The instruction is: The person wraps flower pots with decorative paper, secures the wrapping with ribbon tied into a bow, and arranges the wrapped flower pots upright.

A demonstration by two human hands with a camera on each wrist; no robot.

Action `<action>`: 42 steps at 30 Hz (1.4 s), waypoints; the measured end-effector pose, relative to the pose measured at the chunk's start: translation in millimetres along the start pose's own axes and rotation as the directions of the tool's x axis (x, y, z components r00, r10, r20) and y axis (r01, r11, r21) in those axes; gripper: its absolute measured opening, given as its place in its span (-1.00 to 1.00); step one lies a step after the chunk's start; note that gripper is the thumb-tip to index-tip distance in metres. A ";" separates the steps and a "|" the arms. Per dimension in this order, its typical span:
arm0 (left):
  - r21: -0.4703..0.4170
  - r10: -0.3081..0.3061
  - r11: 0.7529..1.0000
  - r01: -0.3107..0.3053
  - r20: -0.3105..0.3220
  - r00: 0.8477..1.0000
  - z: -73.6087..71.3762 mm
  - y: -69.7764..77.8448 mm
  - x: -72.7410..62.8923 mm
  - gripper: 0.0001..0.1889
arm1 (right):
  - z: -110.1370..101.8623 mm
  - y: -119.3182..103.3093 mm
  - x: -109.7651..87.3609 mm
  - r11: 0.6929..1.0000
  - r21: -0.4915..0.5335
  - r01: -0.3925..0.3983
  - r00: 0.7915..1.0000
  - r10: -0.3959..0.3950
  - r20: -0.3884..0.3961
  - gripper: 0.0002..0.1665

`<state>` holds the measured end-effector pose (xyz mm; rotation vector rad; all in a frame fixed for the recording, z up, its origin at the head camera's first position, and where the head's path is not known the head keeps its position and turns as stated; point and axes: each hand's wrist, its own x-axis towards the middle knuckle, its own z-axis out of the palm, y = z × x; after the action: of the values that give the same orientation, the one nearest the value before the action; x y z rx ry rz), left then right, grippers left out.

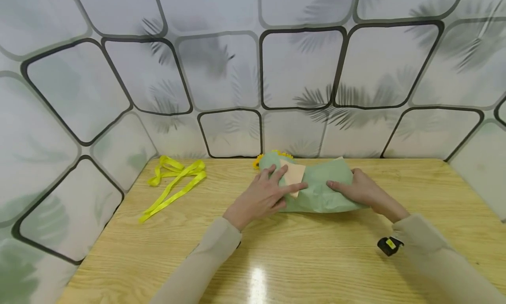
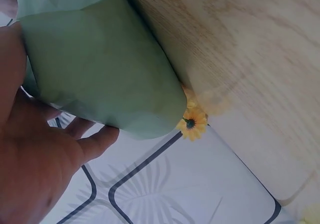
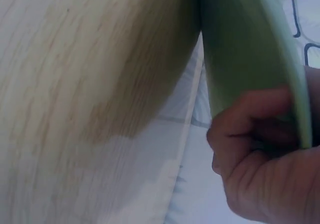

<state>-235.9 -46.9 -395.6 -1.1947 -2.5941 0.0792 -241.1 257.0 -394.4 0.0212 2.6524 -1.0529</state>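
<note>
A bouquet wrapped in pale green paper [image 1: 322, 187] lies across the far part of the table, with yellow flowers [image 2: 194, 124] showing at its left end. My left hand [image 1: 265, 194] rests over its left part, fingers spread and fairly straight. Beneath those fingers, a flat peach-coloured piece of paper [image 1: 294, 174] lies on the wrap. At the other end, my right hand [image 3: 265, 159] grips the edge of the green paper, thumb on top and fingers curled underneath. The stems are hidden inside the wrap.
A loose yellow ribbon [image 1: 178, 187] lies in loops at the back left of the wooden table [image 1: 300, 260]. Behind the table stands a pale patterned wall [image 1: 300, 71], close beyond the bouquet. A black wrist device [image 1: 389, 246] hangs by the right sleeve.
</note>
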 end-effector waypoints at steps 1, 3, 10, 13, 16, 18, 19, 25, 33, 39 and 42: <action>0.006 0.000 1.000 0.000 0.001 1.000 -0.2 0.8 0.2 -0.38 | 0.8 -0.9 -0.1 1.000 -0.008 0.003 1.000 -0.003 -0.008 0.13; 0.019 0.007 1.000 -0.007 0.002 1.000 -0.8 2.4 0.9 -0.44 | 1.9 -3.6 -0.9 1.000 -0.022 0.016 0.999 -0.017 -0.032 0.17; 0.031 -0.003 1.000 0.002 0.029 1.000 -2.6 5.2 3.2 -0.60 | -0.3 -20.4 -1.7 0.990 0.098 0.106 0.991 -0.097 -0.093 0.04; 0.033 -0.013 0.999 0.012 0.053 0.999 -3.3 4.5 3.5 -0.61 | -1.8 -30.3 -2.2 0.974 0.183 0.133 0.988 -0.117 -0.096 -0.04; 0.036 -0.008 0.999 0.007 0.046 0.999 -3.5 3.8 4.0 -0.62 | -2.5 -41.8 -4.1 0.954 0.266 0.140 0.988 -0.119 -0.096 -0.11; 0.032 -0.005 0.999 0.004 0.035 0.999 -3.2 3.4 4.2 -0.62 | -2.7 -48.5 -5.9 0.931 0.331 0.151 0.987 -0.124 -0.102 -0.14; 0.030 -0.004 1.000 0.003 0.030 1.000 -3.1 3.4 4.3 -0.62 | -2.3 -52.2 -7.0 0.917 0.369 0.154 0.987 -0.124 -0.102 -0.16; 0.024 -0.006 1.000 0.005 0.056 0.998 -7.1 7.0 6.6 -0.61 | 2.3 -68.5 -11.8 0.850 0.495 0.179 0.981 -0.114 -0.159 -0.24; 0.023 -0.029 0.999 0.027 0.072 0.997 -4.8 7.9 5.9 -0.56 | 6.0 -83.8 -15.6 0.876 0.449 0.175 0.968 -0.071 -0.239 -0.35; -0.039 -0.061 0.997 0.063 0.062 0.996 -6.2 2.7 4.8 -0.32 | 7.6 -89.4 -13.0 0.909 0.352 0.222 0.952 -0.125 -0.278 -0.40; -0.132 -0.061 0.989 0.066 0.048 0.997 -6.1 -2.1 4.3 -0.21 | 6.5 -91.7 -12.1 0.926 0.285 0.247 0.940 -0.157 -0.304 -0.43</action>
<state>-238.4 -45.5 -388.4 -1.1650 -2.7102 -0.0835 -238.7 186.5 -334.2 -0.0457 2.7359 -1.6547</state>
